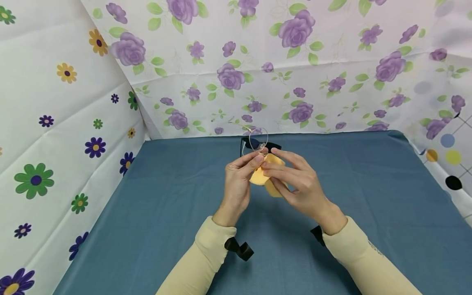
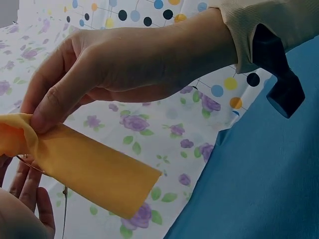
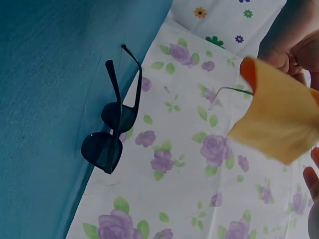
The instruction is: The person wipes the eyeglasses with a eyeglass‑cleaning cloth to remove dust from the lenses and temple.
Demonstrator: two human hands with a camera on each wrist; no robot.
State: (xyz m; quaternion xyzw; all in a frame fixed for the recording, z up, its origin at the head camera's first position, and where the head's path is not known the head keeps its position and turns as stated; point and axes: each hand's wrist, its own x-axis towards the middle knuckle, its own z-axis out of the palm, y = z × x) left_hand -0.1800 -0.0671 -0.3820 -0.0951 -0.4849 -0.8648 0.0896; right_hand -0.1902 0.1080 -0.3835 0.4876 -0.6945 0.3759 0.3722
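My left hand point(image 1: 237, 182) pinches a yellow cloth point(image 2: 99, 169) between thumb and fingers; the left wrist view shows the thumb pressing on its folded edge. My right hand point(image 1: 300, 180) has its fingers on the same cloth from the other side, its thumb partly hidden. A pair of thin wire-rimmed eyeglasses is held up with the cloth. One round lens point(image 1: 259, 138) stands above the fingertips, and a slim temple arm point(image 3: 230, 89) sticks out past the cloth in the right wrist view. The other lens is hidden by cloth and fingers.
Dark sunglasses point(image 3: 113, 124) lie behind the hands near the far edge of the blue-covered table point(image 1: 177, 213), temples unfolded. Flower-printed sheets point(image 1: 228, 78) hang at the back and left. Black straps point(image 1: 239, 249) hang from the cuffs.
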